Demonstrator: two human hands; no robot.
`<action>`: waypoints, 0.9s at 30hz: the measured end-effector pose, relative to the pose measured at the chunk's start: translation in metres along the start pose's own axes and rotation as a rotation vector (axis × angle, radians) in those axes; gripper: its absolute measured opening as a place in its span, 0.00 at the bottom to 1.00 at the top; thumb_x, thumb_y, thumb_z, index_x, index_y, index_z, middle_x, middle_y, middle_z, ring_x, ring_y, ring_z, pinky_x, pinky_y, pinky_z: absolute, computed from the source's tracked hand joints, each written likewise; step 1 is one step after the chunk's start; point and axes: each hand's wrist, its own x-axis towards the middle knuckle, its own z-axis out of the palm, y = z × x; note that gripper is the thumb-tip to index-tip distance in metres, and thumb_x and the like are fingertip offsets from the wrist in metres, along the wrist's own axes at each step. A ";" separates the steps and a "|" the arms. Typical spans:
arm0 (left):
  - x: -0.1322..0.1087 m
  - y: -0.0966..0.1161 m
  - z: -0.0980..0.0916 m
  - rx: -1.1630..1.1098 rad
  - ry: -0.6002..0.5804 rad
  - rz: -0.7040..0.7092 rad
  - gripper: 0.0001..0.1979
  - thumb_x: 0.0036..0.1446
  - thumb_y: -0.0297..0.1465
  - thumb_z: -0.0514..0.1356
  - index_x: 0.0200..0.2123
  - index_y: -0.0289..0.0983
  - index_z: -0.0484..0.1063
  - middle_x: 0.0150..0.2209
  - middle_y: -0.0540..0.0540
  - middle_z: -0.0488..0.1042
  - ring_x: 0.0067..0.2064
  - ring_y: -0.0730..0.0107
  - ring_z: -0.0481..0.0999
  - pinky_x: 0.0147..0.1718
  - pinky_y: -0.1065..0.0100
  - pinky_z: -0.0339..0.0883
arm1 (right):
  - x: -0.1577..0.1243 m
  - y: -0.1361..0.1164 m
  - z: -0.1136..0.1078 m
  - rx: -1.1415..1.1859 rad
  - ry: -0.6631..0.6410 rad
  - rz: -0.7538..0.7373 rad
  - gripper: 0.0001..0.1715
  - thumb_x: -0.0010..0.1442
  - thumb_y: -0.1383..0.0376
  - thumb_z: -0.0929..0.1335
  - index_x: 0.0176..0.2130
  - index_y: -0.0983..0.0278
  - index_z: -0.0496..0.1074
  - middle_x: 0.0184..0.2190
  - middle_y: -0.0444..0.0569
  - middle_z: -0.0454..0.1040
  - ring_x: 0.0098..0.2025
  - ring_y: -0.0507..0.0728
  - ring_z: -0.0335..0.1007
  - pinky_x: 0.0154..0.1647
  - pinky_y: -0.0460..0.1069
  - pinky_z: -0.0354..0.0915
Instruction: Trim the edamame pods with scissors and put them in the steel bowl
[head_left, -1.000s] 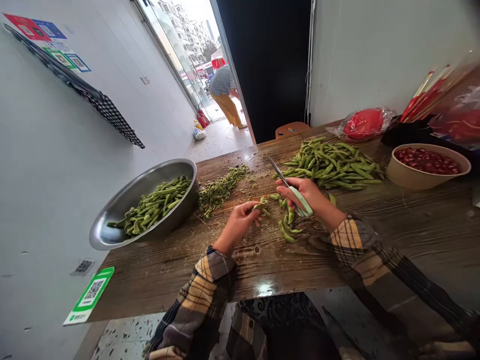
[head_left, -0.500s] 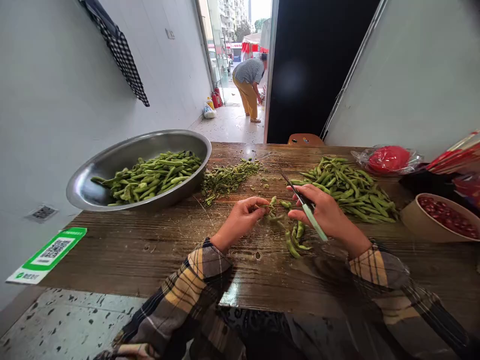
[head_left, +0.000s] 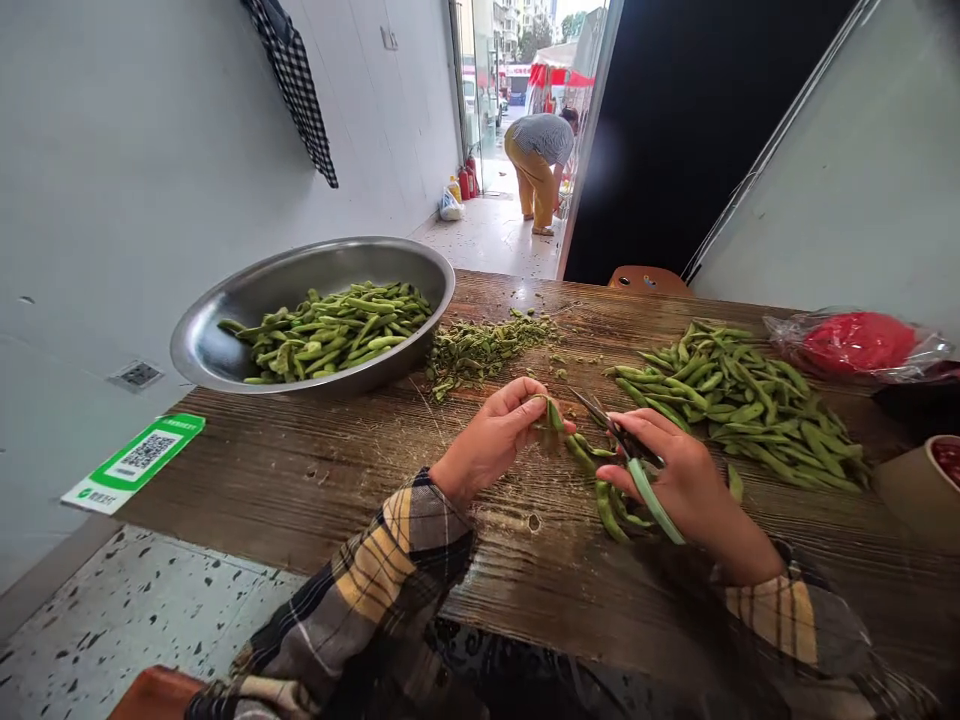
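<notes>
My left hand (head_left: 501,437) is closed in a pinch on a green soybean pod (head_left: 553,416) above the wooden table (head_left: 360,470). My right hand (head_left: 679,475) grips scissors (head_left: 646,485) with pale green handles, their blades pointing up and left towards the pod. A few loose pods (head_left: 611,508) lie on the table just below and between my hands. Beyond my right hand spreads a big heap of pods (head_left: 750,400). Small cut-off pod tips (head_left: 487,348) form a pile farther back.
At the left stands a large metal basin (head_left: 206,345) with pods inside. On the right are a red thing in clear plastic (head_left: 859,342) and a paper tub (head_left: 911,490). A green code card (head_left: 139,462) lies at the left edge. A person (head_left: 538,165) bends over by the doorway.
The view has turned, so the table's things sit differently in the picture. My left hand has lifted the pod slightly, and the scissors remain in my right hand.
</notes>
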 end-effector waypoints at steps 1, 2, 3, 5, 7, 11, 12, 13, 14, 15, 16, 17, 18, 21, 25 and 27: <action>0.000 -0.001 0.000 -0.023 -0.001 -0.024 0.12 0.54 0.35 0.64 0.35 0.36 0.65 0.31 0.50 0.73 0.32 0.67 0.77 0.34 0.65 0.70 | 0.000 -0.001 0.000 -0.003 -0.003 0.000 0.27 0.56 0.54 0.71 0.52 0.62 0.67 0.43 0.54 0.72 0.43 0.61 0.72 0.43 0.54 0.70; 0.000 -0.001 -0.001 -0.032 0.000 -0.048 0.13 0.54 0.36 0.64 0.36 0.36 0.65 0.30 0.50 0.72 0.29 0.69 0.77 0.29 0.67 0.69 | 0.000 -0.002 0.000 -0.003 -0.009 0.000 0.27 0.56 0.54 0.71 0.52 0.62 0.67 0.43 0.54 0.72 0.43 0.60 0.72 0.43 0.54 0.70; 0.001 -0.002 -0.001 -0.032 0.007 -0.069 0.13 0.54 0.36 0.64 0.38 0.36 0.66 0.30 0.49 0.73 0.28 0.70 0.76 0.25 0.71 0.67 | -0.001 -0.003 0.000 -0.002 -0.019 0.001 0.27 0.57 0.55 0.70 0.52 0.62 0.67 0.43 0.54 0.72 0.42 0.60 0.72 0.42 0.54 0.71; 0.002 -0.004 -0.001 -0.016 0.036 -0.091 0.14 0.55 0.37 0.63 0.40 0.34 0.69 0.32 0.47 0.74 0.26 0.73 0.74 0.20 0.75 0.60 | -0.001 -0.003 0.001 0.005 -0.042 0.012 0.26 0.56 0.55 0.71 0.52 0.61 0.67 0.43 0.54 0.72 0.41 0.60 0.72 0.42 0.54 0.71; 0.003 -0.005 -0.002 -0.001 0.060 -0.091 0.14 0.56 0.37 0.62 0.40 0.32 0.72 0.34 0.44 0.74 0.28 0.75 0.73 0.19 0.76 0.59 | -0.002 -0.001 0.003 0.006 -0.052 0.032 0.27 0.56 0.55 0.71 0.53 0.60 0.67 0.43 0.53 0.73 0.41 0.60 0.73 0.42 0.55 0.71; 0.003 -0.006 -0.002 -0.020 0.078 -0.085 0.13 0.55 0.32 0.62 0.41 0.31 0.75 0.39 0.40 0.75 0.37 0.70 0.75 0.28 0.74 0.64 | -0.001 0.008 0.005 -0.011 -0.034 0.062 0.27 0.56 0.55 0.71 0.53 0.62 0.68 0.44 0.54 0.73 0.42 0.61 0.73 0.43 0.55 0.71; 0.003 -0.006 -0.002 -0.031 0.082 -0.084 0.12 0.55 0.31 0.62 0.42 0.31 0.76 0.41 0.39 0.75 0.39 0.68 0.75 0.30 0.73 0.65 | -0.001 0.009 0.005 -0.014 -0.031 0.061 0.27 0.56 0.55 0.71 0.53 0.62 0.68 0.44 0.54 0.73 0.42 0.61 0.73 0.43 0.56 0.71; 0.003 -0.006 -0.002 -0.037 0.082 -0.083 0.12 0.54 0.30 0.62 0.41 0.31 0.76 0.42 0.38 0.75 0.40 0.68 0.75 0.32 0.72 0.66 | -0.001 0.010 0.006 -0.017 -0.030 0.058 0.27 0.56 0.55 0.71 0.53 0.62 0.69 0.44 0.54 0.73 0.42 0.61 0.73 0.43 0.56 0.71; 0.003 -0.007 -0.003 -0.036 0.079 -0.082 0.11 0.54 0.28 0.62 0.40 0.31 0.77 0.43 0.38 0.75 0.41 0.67 0.74 0.33 0.72 0.66 | -0.001 0.011 0.006 -0.018 -0.030 0.055 0.27 0.56 0.55 0.71 0.53 0.61 0.69 0.43 0.54 0.73 0.42 0.61 0.73 0.43 0.56 0.71; 0.003 -0.007 -0.003 -0.027 0.074 -0.082 0.11 0.53 0.27 0.61 0.39 0.30 0.78 0.45 0.37 0.75 0.42 0.66 0.74 0.34 0.71 0.66 | -0.001 0.011 0.005 -0.020 -0.029 0.052 0.27 0.56 0.55 0.71 0.53 0.61 0.69 0.43 0.53 0.73 0.42 0.61 0.73 0.44 0.56 0.70; 0.003 -0.008 -0.003 -0.013 0.071 -0.079 0.10 0.53 0.27 0.61 0.38 0.30 0.78 0.45 0.37 0.75 0.43 0.65 0.74 0.35 0.71 0.66 | -0.001 0.011 0.005 -0.020 -0.031 0.051 0.27 0.56 0.55 0.71 0.53 0.61 0.69 0.43 0.54 0.73 0.43 0.61 0.72 0.44 0.56 0.70; 0.004 -0.008 -0.004 0.004 0.073 -0.075 0.09 0.52 0.26 0.60 0.36 0.30 0.78 0.46 0.36 0.75 0.43 0.65 0.73 0.35 0.71 0.66 | -0.001 0.010 0.005 -0.019 -0.036 0.050 0.27 0.56 0.55 0.71 0.53 0.62 0.69 0.44 0.54 0.73 0.43 0.61 0.72 0.44 0.56 0.70; 0.004 -0.009 -0.004 0.019 0.079 -0.070 0.09 0.52 0.26 0.60 0.35 0.29 0.79 0.45 0.36 0.76 0.43 0.65 0.73 0.35 0.71 0.67 | -0.001 0.008 0.004 -0.017 -0.042 0.049 0.27 0.56 0.55 0.71 0.53 0.62 0.68 0.44 0.54 0.73 0.43 0.61 0.72 0.44 0.55 0.70; 0.005 -0.010 -0.004 0.011 0.070 -0.090 0.08 0.54 0.28 0.61 0.34 0.29 0.78 0.42 0.37 0.76 0.41 0.67 0.74 0.38 0.70 0.68 | -0.002 0.005 0.003 -0.019 -0.087 0.042 0.26 0.56 0.56 0.71 0.53 0.61 0.68 0.44 0.53 0.73 0.43 0.60 0.73 0.44 0.54 0.70; 0.002 -0.009 -0.004 -0.063 -0.017 -0.179 0.15 0.58 0.37 0.60 0.46 0.35 0.72 0.40 0.40 0.76 0.38 0.65 0.77 0.35 0.65 0.72 | -0.003 0.006 0.001 -0.064 -0.134 0.037 0.25 0.57 0.56 0.70 0.53 0.60 0.69 0.43 0.53 0.74 0.41 0.60 0.74 0.41 0.54 0.71; 0.001 -0.007 -0.004 -0.042 -0.026 -0.211 0.19 0.58 0.39 0.60 0.51 0.38 0.68 0.37 0.42 0.75 0.32 0.68 0.76 0.25 0.70 0.69 | -0.003 0.008 0.001 -0.088 -0.114 0.037 0.24 0.58 0.56 0.69 0.53 0.60 0.69 0.43 0.53 0.74 0.40 0.60 0.74 0.41 0.54 0.71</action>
